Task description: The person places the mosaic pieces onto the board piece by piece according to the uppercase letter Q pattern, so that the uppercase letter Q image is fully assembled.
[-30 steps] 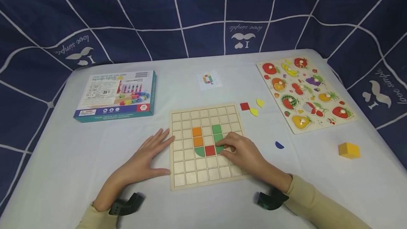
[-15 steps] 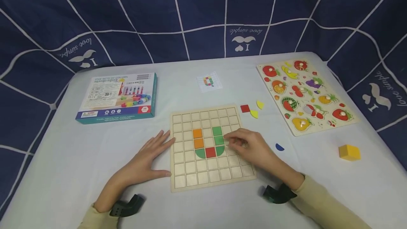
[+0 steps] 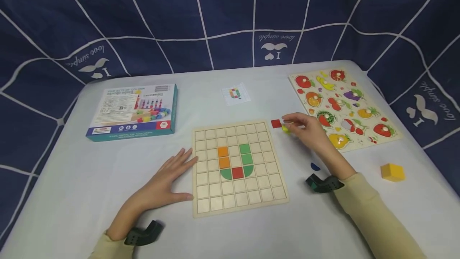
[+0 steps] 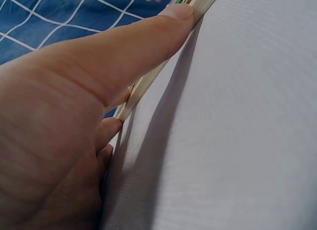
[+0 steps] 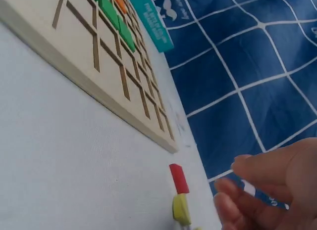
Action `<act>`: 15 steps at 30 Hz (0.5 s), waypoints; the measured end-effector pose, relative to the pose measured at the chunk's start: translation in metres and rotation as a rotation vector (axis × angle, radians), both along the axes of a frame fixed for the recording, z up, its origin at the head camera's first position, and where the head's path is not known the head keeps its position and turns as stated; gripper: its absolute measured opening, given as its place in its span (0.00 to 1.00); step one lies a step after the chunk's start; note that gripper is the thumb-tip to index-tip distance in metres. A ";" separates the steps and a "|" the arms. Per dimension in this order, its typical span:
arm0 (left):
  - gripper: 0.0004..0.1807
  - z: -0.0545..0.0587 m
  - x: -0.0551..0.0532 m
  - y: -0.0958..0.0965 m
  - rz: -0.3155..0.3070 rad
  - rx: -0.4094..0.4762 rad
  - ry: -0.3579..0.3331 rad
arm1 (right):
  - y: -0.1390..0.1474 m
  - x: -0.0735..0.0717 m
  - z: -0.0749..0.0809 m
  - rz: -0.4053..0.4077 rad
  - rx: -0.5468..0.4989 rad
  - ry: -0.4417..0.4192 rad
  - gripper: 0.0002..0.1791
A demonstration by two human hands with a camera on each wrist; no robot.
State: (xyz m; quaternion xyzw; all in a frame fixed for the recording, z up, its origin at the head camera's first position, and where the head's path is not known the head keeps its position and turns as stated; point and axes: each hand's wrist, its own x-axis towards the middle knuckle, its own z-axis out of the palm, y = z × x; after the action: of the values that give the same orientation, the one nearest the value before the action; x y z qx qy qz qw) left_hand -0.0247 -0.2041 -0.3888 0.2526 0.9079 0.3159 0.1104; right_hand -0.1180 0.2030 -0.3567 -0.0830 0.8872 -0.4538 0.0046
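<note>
My left hand rests flat on the white table, thumb and fingertips touching the left edge of a wooden grid board. Set in the board are orange squares, green squares, a red square and two green rounded-corner pieces. Beyond its right edge, my right hand hovers over a yellow petal-shaped piece beside a loose red square. The right wrist view shows its fingers loosely bent, apart from the yellow piece. Another yellow piece is mostly hidden by this hand.
A small card with a coloured pattern lies behind the board. At the left back is a bead-kit box. On the right are a fruit puzzle board, a blue half-round piece and a yellow block.
My right hand has left the green pieces on the board and moved right and away from me to the loose yellow pieces. The left hand stays at the board's edge.
</note>
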 end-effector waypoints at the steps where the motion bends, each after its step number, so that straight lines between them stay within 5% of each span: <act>1: 0.54 -0.001 0.000 0.000 0.000 0.000 -0.002 | 0.000 -0.001 -0.002 -0.003 0.021 0.008 0.12; 15: 0.54 -0.001 0.000 0.000 0.002 -0.014 0.007 | -0.007 -0.005 -0.026 -0.082 0.190 0.072 0.12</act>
State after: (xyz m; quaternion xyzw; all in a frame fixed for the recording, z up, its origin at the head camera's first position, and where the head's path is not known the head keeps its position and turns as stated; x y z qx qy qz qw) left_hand -0.0247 -0.2045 -0.3896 0.2521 0.9106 0.3090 0.1085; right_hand -0.1231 0.1964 -0.3828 -0.0617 0.9285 -0.3642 -0.0379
